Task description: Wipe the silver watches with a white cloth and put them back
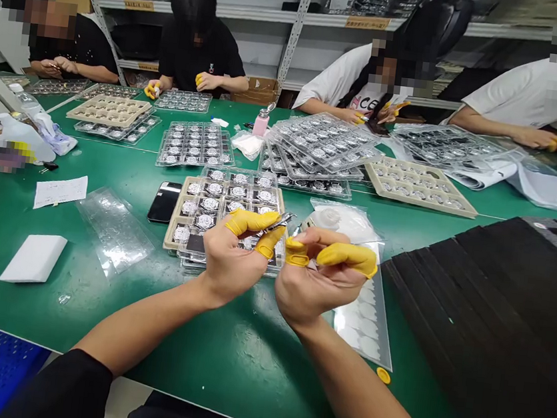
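My left hand (236,251), with yellow finger cots on thumb and finger, pinches a small shiny metal watch part (284,221) seen edge-on. Close beside it, my right hand (318,277) is closed in a pinch, also with yellow finger cots. Whatever sits between its fingertips is too small to make out. Both hands hover over a clear plastic tray (208,204) of round watch pieces with white printed faces, which rests on a beige tray (173,236). Part of that stack is hidden behind my hands.
A phone (164,203), a clear plastic sheet (114,230) and a white foam block (34,259) lie leftward. A sheet of round white stickers (363,323) is under my right wrist. Black boards (492,314) fill the right side. Several co-workers sit opposite behind stacked trays (321,140).
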{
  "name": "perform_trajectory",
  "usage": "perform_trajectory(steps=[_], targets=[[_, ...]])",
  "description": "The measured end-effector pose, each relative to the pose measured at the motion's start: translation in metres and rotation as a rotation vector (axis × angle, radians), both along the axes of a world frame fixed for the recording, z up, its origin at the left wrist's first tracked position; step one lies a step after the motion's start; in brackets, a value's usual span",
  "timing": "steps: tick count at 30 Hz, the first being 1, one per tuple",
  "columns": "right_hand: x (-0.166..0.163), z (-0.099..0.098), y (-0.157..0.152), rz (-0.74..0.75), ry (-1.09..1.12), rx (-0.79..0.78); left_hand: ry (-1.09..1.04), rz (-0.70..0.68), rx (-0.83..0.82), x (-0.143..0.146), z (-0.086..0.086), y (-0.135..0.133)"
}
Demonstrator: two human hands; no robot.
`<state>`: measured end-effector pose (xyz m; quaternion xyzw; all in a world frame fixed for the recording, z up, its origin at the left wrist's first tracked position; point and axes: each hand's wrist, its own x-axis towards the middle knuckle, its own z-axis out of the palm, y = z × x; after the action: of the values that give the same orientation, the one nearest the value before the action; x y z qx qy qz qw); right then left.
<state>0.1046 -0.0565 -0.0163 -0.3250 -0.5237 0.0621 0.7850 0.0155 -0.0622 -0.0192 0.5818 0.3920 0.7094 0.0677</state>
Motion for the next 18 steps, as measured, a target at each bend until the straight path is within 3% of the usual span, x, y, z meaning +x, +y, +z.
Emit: perform_trajectory(steps=[5, 18], targets=[[0.0004, 0.0012, 0.0081, -0.002, 0.079, -0.097, -0.068, -0.062, -0.027, 0.0023, 0.0022, -0.0022], [0.0036, -0.0048, 0.0101, -0.033, 0.071, -0.146, 0.067, 0.015, 0.057, 0.0036, -0.0050, -0.0057]])
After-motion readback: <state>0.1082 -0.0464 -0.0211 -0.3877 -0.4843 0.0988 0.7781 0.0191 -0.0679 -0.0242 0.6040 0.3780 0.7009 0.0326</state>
